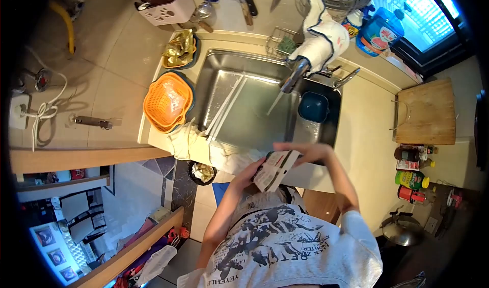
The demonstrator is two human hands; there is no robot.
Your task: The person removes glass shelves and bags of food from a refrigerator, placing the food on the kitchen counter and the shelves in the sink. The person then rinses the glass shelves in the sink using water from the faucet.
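Observation:
A small printed packet point(275, 170), white and dark with red marks, is held in front of my body at the counter's front edge. My left hand point(248, 175) grips its left side. My right hand point(304, 152) is at the packet's upper right, its fingers stretched out and somewhat blurred; whether they touch the packet is unclear. Beyond both hands, water runs from the faucet point(295, 76) into the steel sink point(211, 69). A white cloth point(229, 160) lies along the sink's front edge, beside my left hand.
Orange baskets point(165, 102) stand left of the sink. A dark blue container point(313, 107) sits in the sink's right part. Farther right are a wooden cutting board point(425, 112), several bottles and a lidded pan point(402, 231). A small bin point(202, 172) stands below the counter.

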